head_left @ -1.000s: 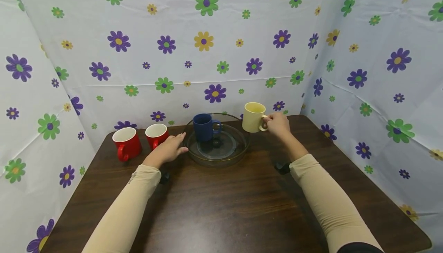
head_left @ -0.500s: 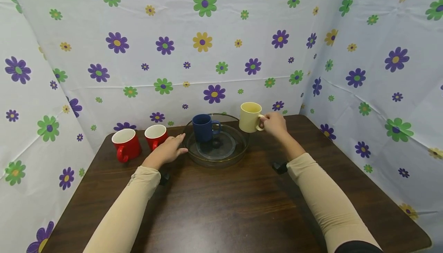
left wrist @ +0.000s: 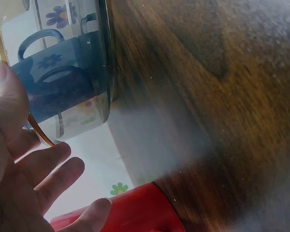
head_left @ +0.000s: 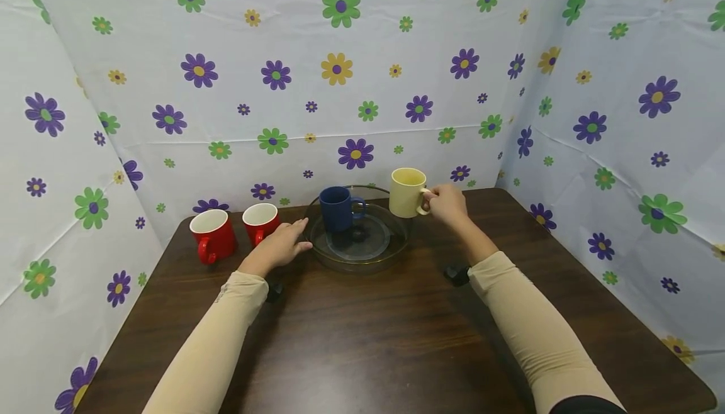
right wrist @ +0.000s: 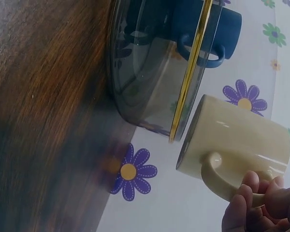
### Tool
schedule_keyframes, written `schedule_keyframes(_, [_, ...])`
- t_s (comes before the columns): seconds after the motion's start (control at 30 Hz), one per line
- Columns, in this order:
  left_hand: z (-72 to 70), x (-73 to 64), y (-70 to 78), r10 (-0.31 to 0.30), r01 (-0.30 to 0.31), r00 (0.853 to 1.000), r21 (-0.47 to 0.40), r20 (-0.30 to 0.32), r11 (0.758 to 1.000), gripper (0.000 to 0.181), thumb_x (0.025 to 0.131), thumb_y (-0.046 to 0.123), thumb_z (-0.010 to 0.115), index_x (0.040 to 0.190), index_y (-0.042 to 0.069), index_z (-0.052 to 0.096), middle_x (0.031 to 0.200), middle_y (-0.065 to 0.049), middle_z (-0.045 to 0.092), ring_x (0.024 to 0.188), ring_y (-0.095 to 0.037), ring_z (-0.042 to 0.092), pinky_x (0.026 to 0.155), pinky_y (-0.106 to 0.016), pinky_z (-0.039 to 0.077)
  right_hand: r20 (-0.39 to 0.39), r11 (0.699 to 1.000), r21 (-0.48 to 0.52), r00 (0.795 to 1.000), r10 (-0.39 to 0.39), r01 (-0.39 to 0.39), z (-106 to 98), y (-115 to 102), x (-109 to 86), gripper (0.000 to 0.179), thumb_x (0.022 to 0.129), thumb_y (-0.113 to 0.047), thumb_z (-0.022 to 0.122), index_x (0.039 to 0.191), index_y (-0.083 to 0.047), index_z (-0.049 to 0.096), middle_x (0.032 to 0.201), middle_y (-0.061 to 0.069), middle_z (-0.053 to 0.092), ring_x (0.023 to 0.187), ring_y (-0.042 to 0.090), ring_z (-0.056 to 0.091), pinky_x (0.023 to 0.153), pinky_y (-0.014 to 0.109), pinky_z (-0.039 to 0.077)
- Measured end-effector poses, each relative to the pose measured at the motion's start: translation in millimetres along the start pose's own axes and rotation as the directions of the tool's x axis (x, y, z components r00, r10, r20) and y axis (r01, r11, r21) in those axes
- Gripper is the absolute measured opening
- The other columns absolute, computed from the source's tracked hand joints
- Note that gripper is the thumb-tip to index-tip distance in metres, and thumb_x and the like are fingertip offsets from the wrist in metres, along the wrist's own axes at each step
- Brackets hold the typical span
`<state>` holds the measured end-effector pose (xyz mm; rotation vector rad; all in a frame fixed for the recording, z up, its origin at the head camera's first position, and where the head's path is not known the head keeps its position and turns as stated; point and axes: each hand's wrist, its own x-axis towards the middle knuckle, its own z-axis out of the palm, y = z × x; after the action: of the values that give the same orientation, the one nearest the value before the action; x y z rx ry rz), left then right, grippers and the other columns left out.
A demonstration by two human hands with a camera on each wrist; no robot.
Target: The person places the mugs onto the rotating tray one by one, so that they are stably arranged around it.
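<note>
A clear glass bowl (head_left: 362, 257) with a gold rim stands on the table, with a blue mug (head_left: 337, 210) upright inside it at the left. My left hand (head_left: 275, 248) is at the bowl's left edge, fingers spread and relaxed. In the left wrist view a digit of the left hand (left wrist: 29, 159) overlaps the gold rim; firm contact is hard to tell. My right hand (head_left: 449, 205) pinches the handle of a pale yellow mug (head_left: 405, 195), held upright at the bowl's right rim. In the right wrist view the yellow mug (right wrist: 241, 137) is just outside the rim, above the table.
Two red mugs with white insides stand on the table's left: one farther left (head_left: 215, 238), one (head_left: 259, 219) partly behind the left hand. The dark wooden table (head_left: 362, 332) meets a flower-printed cloth (head_left: 238, 74) at the back and sides.
My right hand has carried the yellow mug slightly left, closer to the bowl. The left hand stays by the bowl's left edge. The head view has shifted a little.
</note>
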<state>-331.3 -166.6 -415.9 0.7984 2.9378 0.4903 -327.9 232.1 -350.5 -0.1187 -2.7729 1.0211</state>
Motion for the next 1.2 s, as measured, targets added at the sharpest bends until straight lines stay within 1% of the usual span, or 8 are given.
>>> schedule_keyframes(0.07, [0.1,-0.6,0.0,-0.003,0.003,1.0,0.004,0.002,1.0,0.075,0.101,0.032,0.064,0.156,-0.005,0.03,0.159,-0.026,0.034,0.144,-0.046,0.035,0.116,-0.059,0.031,-0.001,1.0,0.004,1.0,-0.003,0.003,1,-1,-0.9,0.032,0.106,-0.023,0.053,0.098,0.002,0.072,0.095,0.018,0.071,0.074,0.023,0.055,0.06,0.03,0.044])
schedule_keyframes(0.23, [-3.5,-0.9,3.3,-0.014,0.014,1.0,0.007,0.012,1.0,0.074,0.101,0.031,0.063,0.156,-0.005,0.03,0.159,-0.026,0.035,0.144,-0.046,0.036,0.115,-0.06,0.033,-0.015,1.0,0.015,1.0,-0.005,0.006,4,-3,-2.0,0.031,0.105,-0.023,0.055,0.094,0.0,0.073,0.09,0.014,0.071,0.075,0.024,0.055,0.06,0.03,0.043])
schedule_keyframes(0.43, [-6.7,0.5,5.7,-0.022,0.022,1.0,0.014,0.003,1.0,0.073,0.101,0.031,0.063,0.156,-0.004,0.031,0.158,-0.027,0.035,0.143,-0.046,0.036,0.114,-0.061,0.034,-0.032,0.999,0.028,0.999,-0.038,0.039,9,-5,-2.4,0.029,0.104,-0.02,0.058,0.088,-0.001,0.073,0.087,0.014,0.071,0.073,0.024,0.054,0.059,0.03,0.043])
schedule_keyframes(0.67, [-2.2,-2.8,6.0,-0.035,0.035,0.999,0.028,-0.005,0.999,0.074,0.099,0.034,0.065,0.155,-0.003,0.033,0.156,-0.026,0.039,0.142,-0.046,0.039,0.112,-0.062,0.037,-0.005,0.998,0.042,0.999,-0.04,0.04,19,-12,-8.7,0.029,0.104,-0.019,0.058,0.093,0.003,0.075,0.085,0.013,0.07,0.071,0.023,0.055,0.057,0.029,0.044])
schedule_keyframes(0.77, [-1.6,-2.6,7.3,-0.044,0.045,0.999,0.031,-0.017,0.999,0.075,0.099,0.036,0.066,0.155,-0.002,0.035,0.155,-0.026,0.041,0.141,-0.045,0.041,0.111,-0.062,0.038,-0.014,0.998,0.032,0.999,-0.047,0.047,23,-15,-10.5,0.028,0.103,-0.02,0.059,0.093,0.002,0.075,0.087,0.015,0.072,0.071,0.023,0.056,0.057,0.028,0.045])
schedule_keyframes(0.93, [-2.0,-2.9,8.8,-0.064,0.065,0.998,0.038,-0.022,0.997,0.075,0.098,0.037,0.066,0.155,0.0,0.036,0.154,-0.025,0.043,0.141,-0.045,0.042,0.111,-0.062,0.039,0.011,0.999,0.018,0.999,-0.048,0.048,29,-18,-11.3,0.029,0.103,-0.022,0.059,0.097,0.001,0.076,0.086,0.013,0.074,0.07,0.021,0.058,0.057,0.027,0.045])
schedule_keyframes(1.03, [-2.3,-3.7,9.1,-0.069,0.07,0.997,0.042,-0.021,0.997,0.074,0.098,0.037,0.066,0.155,0.0,0.037,0.153,-0.026,0.044,0.14,-0.046,0.043,0.11,-0.062,0.039,0.028,0.999,0.028,0.999,-0.044,0.043,34,-19,-12.2,0.029,0.103,-0.022,0.06,0.098,0.0,0.077,0.085,0.012,0.075,0.068,0.018,0.059,0.055,0.026,0.046])
schedule_keyframes(1.2, [-2.7,-5.5,9.8,-0.071,0.071,0.997,0.04,-0.017,0.997,0.074,0.098,0.038,0.066,0.155,0.0,0.037,0.151,-0.027,0.046,0.139,-0.047,0.044,0.109,-0.063,0.04,0.052,0.998,0.05,0.998,-0.042,0.039,44,-22,-16.9,0.026,0.102,-0.02,0.061,0.098,0.0,0.076,0.084,0.013,0.075,0.063,0.016,0.062,0.053,0.024,0.047])
